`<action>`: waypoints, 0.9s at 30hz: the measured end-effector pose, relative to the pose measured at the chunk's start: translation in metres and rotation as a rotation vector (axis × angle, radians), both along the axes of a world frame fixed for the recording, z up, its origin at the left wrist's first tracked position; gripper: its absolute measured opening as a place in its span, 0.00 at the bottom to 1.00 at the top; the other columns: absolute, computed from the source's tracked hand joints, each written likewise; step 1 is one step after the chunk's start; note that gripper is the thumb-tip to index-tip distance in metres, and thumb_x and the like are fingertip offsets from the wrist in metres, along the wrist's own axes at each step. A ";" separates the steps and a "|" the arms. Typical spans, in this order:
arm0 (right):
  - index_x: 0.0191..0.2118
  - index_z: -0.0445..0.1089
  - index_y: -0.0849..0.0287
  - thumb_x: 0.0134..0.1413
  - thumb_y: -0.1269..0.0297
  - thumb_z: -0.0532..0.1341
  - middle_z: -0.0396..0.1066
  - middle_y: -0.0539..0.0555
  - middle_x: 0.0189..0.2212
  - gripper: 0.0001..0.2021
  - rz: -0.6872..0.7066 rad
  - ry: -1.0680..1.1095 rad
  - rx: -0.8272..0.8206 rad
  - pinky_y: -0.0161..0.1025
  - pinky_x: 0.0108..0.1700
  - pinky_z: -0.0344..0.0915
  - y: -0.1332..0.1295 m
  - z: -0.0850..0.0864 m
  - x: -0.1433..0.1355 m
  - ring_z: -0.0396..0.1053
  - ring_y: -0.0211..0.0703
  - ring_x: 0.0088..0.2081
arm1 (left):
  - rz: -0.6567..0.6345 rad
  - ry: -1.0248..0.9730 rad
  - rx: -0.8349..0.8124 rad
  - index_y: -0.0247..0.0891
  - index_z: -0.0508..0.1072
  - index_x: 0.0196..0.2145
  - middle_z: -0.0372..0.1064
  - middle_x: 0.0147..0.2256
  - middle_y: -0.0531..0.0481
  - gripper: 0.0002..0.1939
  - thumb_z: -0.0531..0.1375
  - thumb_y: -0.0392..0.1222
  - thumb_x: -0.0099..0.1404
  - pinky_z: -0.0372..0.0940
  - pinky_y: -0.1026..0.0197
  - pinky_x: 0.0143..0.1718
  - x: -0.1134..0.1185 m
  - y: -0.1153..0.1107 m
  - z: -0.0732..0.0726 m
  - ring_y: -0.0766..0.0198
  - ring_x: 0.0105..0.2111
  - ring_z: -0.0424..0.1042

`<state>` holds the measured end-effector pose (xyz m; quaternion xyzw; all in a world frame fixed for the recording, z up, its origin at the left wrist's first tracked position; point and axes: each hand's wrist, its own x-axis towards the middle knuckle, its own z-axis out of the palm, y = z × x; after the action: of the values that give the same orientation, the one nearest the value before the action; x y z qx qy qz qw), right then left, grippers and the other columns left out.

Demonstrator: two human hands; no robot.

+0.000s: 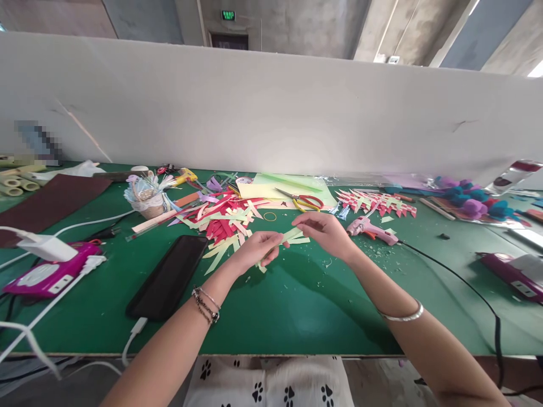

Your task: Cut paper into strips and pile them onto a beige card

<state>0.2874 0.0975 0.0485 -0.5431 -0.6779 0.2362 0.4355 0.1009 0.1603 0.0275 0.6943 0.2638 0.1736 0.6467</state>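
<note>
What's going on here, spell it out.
A person's left hand holds a pale green paper-like strip, and the right hand is at its upper end. On the green table beyond lies a heap of red and cream strips. Red-and-yellow-handled metal scissors rest on a pale yellow sheet, with a pink glue gun to the right.

pale green strip, green tabletop, pink glue gun, black-on-white paw-print fabric
</note>
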 end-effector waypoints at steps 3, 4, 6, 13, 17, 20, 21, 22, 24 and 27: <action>0.35 0.69 0.58 0.54 0.63 0.54 0.71 0.52 0.32 0.08 0.010 -0.003 -0.038 0.36 0.33 0.67 -0.005 0.002 0.008 0.69 0.36 0.28 | 0.012 0.050 0.085 0.37 0.67 0.30 0.50 0.15 0.61 0.20 0.51 0.58 0.61 0.45 0.68 0.16 -0.003 0.004 0.000 0.75 0.13 0.47; 0.36 0.69 0.58 0.55 0.63 0.53 0.71 0.53 0.33 0.09 0.015 -0.031 -0.039 0.36 0.33 0.67 -0.006 0.002 0.010 0.69 0.36 0.29 | 0.008 0.071 0.123 0.37 0.68 0.30 0.49 0.16 0.60 0.20 0.51 0.58 0.61 0.46 0.68 0.17 -0.004 0.005 0.000 0.74 0.13 0.48; 0.38 0.69 0.58 0.56 0.62 0.53 0.71 0.54 0.35 0.10 0.020 -0.152 0.001 0.38 0.36 0.67 -0.008 0.003 0.011 0.71 0.39 0.33 | -0.001 0.120 0.218 0.36 0.68 0.31 0.49 0.16 0.60 0.21 0.50 0.58 0.62 0.48 0.68 0.18 -0.005 0.005 0.000 0.73 0.15 0.50; 0.46 0.66 0.56 0.58 0.58 0.54 0.71 0.55 0.42 0.13 0.151 -0.646 0.113 0.54 0.56 0.49 -0.009 -0.001 -0.006 0.68 0.46 0.44 | -0.072 0.229 0.540 0.36 0.67 0.26 0.50 0.18 0.58 0.19 0.48 0.52 0.64 0.44 0.67 0.19 -0.003 0.002 -0.003 0.72 0.17 0.48; 0.33 0.69 0.59 0.60 0.61 0.50 0.70 0.53 0.28 0.13 0.205 -0.614 0.024 0.41 0.41 0.60 -0.007 -0.002 -0.005 0.66 0.39 0.30 | -0.068 0.249 0.581 0.37 0.69 0.30 0.52 0.19 0.57 0.19 0.48 0.54 0.64 0.44 0.67 0.19 -0.004 0.002 0.000 0.71 0.18 0.49; 0.31 0.68 0.59 0.59 0.60 0.50 0.65 0.50 0.22 0.13 0.214 -0.506 -0.069 0.32 0.27 0.54 -0.009 0.000 0.005 0.58 0.34 0.23 | -0.027 0.271 0.599 0.38 0.70 0.33 0.54 0.19 0.57 0.18 0.50 0.55 0.62 0.45 0.67 0.19 -0.007 0.003 0.003 0.71 0.18 0.52; 0.31 0.68 0.59 0.59 0.60 0.50 0.63 0.49 0.21 0.13 0.203 -0.479 -0.097 0.32 0.25 0.52 -0.010 0.001 0.008 0.56 0.33 0.22 | -0.006 0.279 0.602 0.39 0.70 0.33 0.55 0.19 0.57 0.18 0.50 0.55 0.62 0.46 0.68 0.19 -0.009 0.004 0.005 0.71 0.18 0.53; 0.30 0.68 0.59 0.59 0.60 0.50 0.62 0.48 0.20 0.13 0.185 -0.462 -0.120 0.31 0.25 0.51 -0.012 0.002 0.012 0.54 0.33 0.21 | 0.014 0.286 0.607 0.39 0.70 0.33 0.57 0.20 0.57 0.18 0.50 0.55 0.62 0.46 0.68 0.19 -0.010 0.006 0.006 0.71 0.17 0.53; 0.30 0.68 0.59 0.58 0.61 0.50 0.60 0.47 0.18 0.13 0.140 -0.439 -0.161 0.31 0.24 0.51 -0.014 0.005 0.017 0.53 0.32 0.20 | 0.051 0.298 0.637 0.39 0.70 0.32 0.57 0.20 0.57 0.17 0.51 0.54 0.62 0.45 0.68 0.18 -0.013 0.009 0.008 0.72 0.17 0.52; 0.30 0.68 0.59 0.57 0.61 0.51 0.59 0.46 0.17 0.12 0.090 -0.427 -0.190 0.31 0.24 0.51 -0.015 0.007 0.022 0.53 0.31 0.19 | 0.075 0.305 0.693 0.39 0.70 0.29 0.54 0.18 0.58 0.16 0.52 0.53 0.61 0.44 0.68 0.18 -0.016 0.012 0.009 0.72 0.17 0.51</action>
<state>0.3097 0.0822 0.0552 -0.5885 -0.7529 0.1979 0.2185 0.0851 0.1726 0.0368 0.8795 0.3082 0.1707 0.3200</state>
